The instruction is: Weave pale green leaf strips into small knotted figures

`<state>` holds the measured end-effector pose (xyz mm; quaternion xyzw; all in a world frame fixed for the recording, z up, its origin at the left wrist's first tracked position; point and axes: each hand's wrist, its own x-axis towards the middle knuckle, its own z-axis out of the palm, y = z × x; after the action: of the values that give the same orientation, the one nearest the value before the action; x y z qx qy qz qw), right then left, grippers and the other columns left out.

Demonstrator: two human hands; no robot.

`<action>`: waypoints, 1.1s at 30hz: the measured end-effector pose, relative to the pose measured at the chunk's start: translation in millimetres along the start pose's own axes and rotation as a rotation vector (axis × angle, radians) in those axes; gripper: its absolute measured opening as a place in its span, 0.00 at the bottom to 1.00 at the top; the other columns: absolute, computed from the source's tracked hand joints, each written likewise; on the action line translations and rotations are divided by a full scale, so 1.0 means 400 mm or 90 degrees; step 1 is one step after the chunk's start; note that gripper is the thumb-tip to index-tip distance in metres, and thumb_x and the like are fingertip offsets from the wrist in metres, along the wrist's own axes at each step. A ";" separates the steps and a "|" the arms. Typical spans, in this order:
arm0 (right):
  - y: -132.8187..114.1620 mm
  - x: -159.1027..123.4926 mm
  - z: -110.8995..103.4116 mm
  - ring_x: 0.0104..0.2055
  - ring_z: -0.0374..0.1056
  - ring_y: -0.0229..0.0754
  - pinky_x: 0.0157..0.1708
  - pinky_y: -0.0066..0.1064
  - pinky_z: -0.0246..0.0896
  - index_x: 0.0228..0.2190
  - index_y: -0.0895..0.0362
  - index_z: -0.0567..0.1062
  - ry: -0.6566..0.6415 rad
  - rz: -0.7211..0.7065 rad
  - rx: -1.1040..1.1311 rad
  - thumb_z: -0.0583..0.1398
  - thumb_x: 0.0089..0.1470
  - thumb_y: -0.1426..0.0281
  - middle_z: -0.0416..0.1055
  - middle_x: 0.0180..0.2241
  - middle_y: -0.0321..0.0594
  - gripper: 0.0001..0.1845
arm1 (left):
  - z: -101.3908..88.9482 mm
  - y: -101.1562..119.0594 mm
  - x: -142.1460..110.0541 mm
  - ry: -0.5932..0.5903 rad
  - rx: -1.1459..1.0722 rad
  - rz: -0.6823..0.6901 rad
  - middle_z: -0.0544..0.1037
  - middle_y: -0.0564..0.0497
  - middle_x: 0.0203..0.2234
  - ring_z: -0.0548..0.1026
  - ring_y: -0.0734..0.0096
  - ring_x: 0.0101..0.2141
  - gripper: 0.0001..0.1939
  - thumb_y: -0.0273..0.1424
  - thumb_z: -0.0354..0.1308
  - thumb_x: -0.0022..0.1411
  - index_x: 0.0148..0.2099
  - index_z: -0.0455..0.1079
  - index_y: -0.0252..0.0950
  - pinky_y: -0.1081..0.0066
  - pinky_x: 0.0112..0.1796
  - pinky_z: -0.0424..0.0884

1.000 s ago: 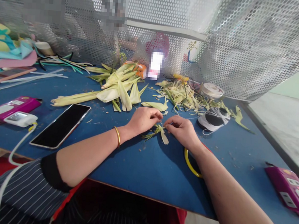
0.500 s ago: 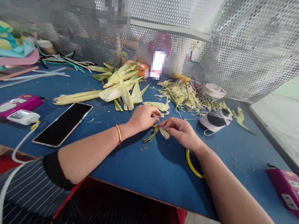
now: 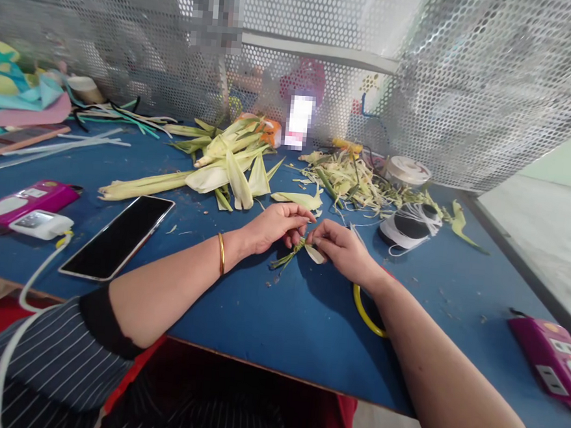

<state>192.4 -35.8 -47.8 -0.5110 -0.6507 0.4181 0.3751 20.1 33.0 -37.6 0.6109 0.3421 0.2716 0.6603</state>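
Note:
Low over the blue table, a small bundle of corn husk strips (image 3: 287, 260) hangs between my hands, its green frayed ends pointing left and a pale husk piece (image 3: 314, 254) sticking out on the right. My right hand (image 3: 342, 249) pinches the bundle's top between thumb and fingers. My left hand (image 3: 277, 228) is curled, its fingertips close together right against the bundle; whatever they grip is too small to make out. Behind my right hand stands a spool of white thread (image 3: 410, 226), wound on a black core. One loose husk (image 3: 296, 198) lies just beyond my left hand.
Whole corn husks (image 3: 240, 165) are piled behind my left hand, and shredded husk (image 3: 351, 179) is heaped at the back right. A black-screened phone (image 3: 120, 236) and purple power strips (image 3: 549, 356) lie at the sides. Near my right wrist rests a yellow ring-shaped handle (image 3: 367, 316).
My left fingers have shifted, with the index finger now reaching over toward my right hand. My right hand has moved slightly left and keeps its pinch. The view has shifted a little.

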 end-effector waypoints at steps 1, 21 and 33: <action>-0.002 -0.001 0.000 0.20 0.57 0.35 0.22 0.28 0.51 0.28 0.53 0.66 -0.013 -0.006 -0.006 0.56 0.55 0.66 0.62 0.19 0.28 0.05 | 0.001 0.000 0.000 -0.009 0.015 0.006 0.70 0.57 0.18 0.66 0.82 0.16 0.05 0.26 0.56 0.63 0.40 0.73 0.35 0.79 0.18 0.61; -0.012 0.004 0.029 0.24 0.71 0.36 0.28 0.30 0.66 0.32 0.55 0.69 0.075 0.096 0.234 0.66 0.46 0.63 0.73 0.23 0.32 0.14 | 0.010 -0.003 -0.005 0.170 0.263 0.210 0.80 0.53 0.26 0.77 0.72 0.29 0.07 0.29 0.64 0.56 0.39 0.76 0.37 0.73 0.33 0.71; -0.037 -0.001 0.022 0.23 0.65 0.33 0.27 0.28 0.62 0.26 0.57 0.75 0.144 0.088 0.300 0.70 0.42 0.61 0.72 0.23 0.33 0.14 | 0.031 0.005 -0.027 0.303 0.287 0.283 0.79 0.47 0.45 0.77 0.71 0.36 0.17 0.32 0.63 0.59 0.51 0.72 0.38 0.74 0.34 0.70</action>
<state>179.2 -39.7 -37.4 -0.4964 -0.4526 0.5229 0.5248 23.1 17.3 -34.2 0.7198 0.3961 0.4597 0.3372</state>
